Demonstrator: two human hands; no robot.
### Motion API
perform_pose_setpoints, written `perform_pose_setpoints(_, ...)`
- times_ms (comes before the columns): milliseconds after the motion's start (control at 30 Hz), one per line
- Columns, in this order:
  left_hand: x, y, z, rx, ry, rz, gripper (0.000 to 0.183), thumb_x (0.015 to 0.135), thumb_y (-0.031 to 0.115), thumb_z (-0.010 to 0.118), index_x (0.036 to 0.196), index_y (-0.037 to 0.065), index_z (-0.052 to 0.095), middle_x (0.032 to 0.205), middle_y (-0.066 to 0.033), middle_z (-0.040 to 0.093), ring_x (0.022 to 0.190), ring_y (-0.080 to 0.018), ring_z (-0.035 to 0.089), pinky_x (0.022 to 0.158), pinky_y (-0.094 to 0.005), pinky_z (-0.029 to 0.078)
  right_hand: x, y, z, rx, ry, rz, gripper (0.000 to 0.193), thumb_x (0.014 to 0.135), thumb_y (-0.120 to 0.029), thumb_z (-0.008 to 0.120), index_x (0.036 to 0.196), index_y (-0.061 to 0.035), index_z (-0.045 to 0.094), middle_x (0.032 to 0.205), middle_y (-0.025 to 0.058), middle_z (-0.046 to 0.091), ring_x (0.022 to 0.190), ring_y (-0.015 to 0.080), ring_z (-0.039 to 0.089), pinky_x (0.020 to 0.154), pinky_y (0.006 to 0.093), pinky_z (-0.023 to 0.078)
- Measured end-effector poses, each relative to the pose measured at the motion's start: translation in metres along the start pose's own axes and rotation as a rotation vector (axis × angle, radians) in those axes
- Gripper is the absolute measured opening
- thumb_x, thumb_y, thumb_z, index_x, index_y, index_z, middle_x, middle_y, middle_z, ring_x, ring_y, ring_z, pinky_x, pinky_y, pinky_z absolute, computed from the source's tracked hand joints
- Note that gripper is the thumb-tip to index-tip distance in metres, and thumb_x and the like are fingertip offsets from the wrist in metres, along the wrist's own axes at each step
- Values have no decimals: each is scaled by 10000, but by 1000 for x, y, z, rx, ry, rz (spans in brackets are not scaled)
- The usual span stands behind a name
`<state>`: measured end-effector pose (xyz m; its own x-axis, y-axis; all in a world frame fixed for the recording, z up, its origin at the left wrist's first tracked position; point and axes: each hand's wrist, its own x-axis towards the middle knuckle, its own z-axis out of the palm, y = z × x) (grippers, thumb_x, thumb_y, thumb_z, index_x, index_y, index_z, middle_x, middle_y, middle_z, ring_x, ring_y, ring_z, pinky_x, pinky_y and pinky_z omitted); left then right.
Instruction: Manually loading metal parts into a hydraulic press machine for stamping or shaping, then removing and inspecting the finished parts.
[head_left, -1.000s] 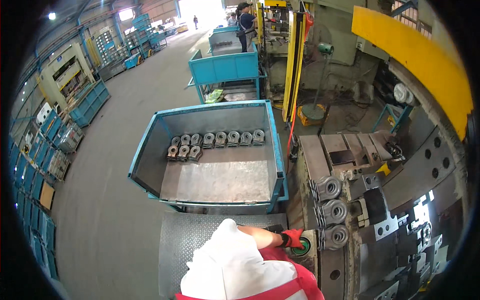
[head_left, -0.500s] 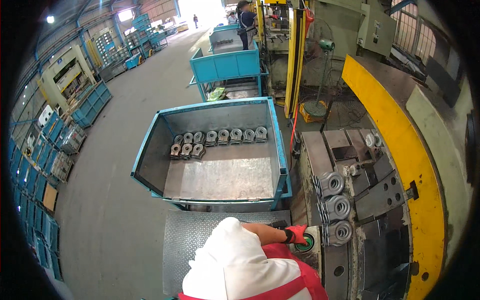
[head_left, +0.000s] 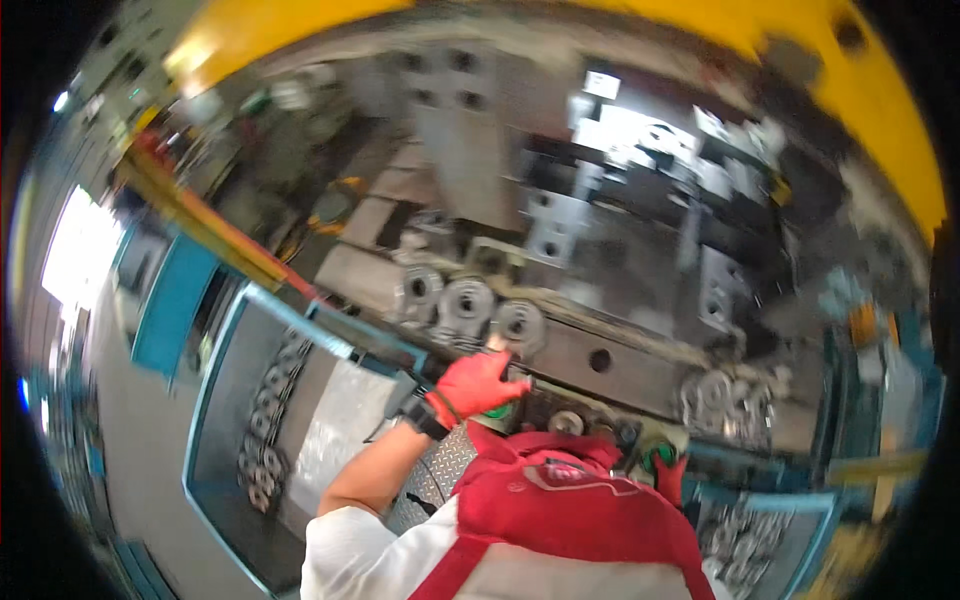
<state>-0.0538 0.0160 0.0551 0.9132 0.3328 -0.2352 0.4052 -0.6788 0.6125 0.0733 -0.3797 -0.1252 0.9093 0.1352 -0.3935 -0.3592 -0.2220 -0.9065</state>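
Observation:
My left hand (head_left: 474, 388), in a red glove with a dark band at the wrist, is raised off a green push button (head_left: 499, 411) on the machine's front edge. Its thumb and fingers are apart, and a fingertip comes close to the nearest stack of ring-shaped metal parts (head_left: 520, 325); whether it touches cannot be told. Two similar stacks stand farther left on the ledge. My right hand (head_left: 673, 480), also red-gloved, is beside a second green push button (head_left: 658, 456); the apron hides part of it and its fingers are unclear.
A blue-framed metal bin (head_left: 215, 400) at left holds rows of ring parts. Another blue bin (head_left: 815, 515) with metal pieces stands at lower right. Ahead lies the press bed with a shiny die (head_left: 635, 135), under a yellow beam (head_left: 290, 30). More metal parts (head_left: 730, 400) lie on the ledge at right.
The view has swung right to face the press. My left hand has come off the green button toward the ring stacks, and my right hand has come into view.

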Motion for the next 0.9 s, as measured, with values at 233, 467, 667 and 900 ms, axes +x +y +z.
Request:
perform_pose_setpoints(233, 157, 132, -54, -108, 538, 552, 636, 761, 353, 611, 1249, 11, 391, 1112, -230, 530, 1032, -347, 516, 868, -392, 425, -11, 7, 3, -213, 188, 22, 936, 700, -334, 709, 1346, 70, 166, 1324, 256, 324, 1230, 316, 325, 1010, 349, 270)
perform_pose_setpoints(467, 357, 197, -69, 226, 442, -34, 1067, 662, 634, 575, 1376, -7, 109, 1302, -256, 376, 1199, -340, 403, 988, -371, 346, -23, 14, 10, -291, 293, -67, 864, 703, -339, 708, 1313, 69, 251, 1278, 297, 345, 1182, 392, 358, 987, 404, 302)
perform_pose_setpoints(667, 468, 191, -61, 706, 26, 178, 677, 772, 525, 444, 1328, 171, 292, 1312, -36, 388, 1207, -219, 375, 984, -450, 269, -46, 23, 24, -450, 445, -49, 814, 727, -348, 682, 1303, 64, 280, 1263, 309, 359, 1179, 411, 358, 981, 419, 309)
perform_pose_setpoints(900, 418, 196, -92, 181, 420, 100, 1064, 622, 574, 648, 1381, 61, 108, 1195, -223, 498, 1084, -322, 515, 921, -397, 389, -49, -23, 12, -368, 628, -198, 628, 784, -266, 630, 1274, 21, 362, 1201, 229, 469, 1115, 360, 440, 947, 389, 341)
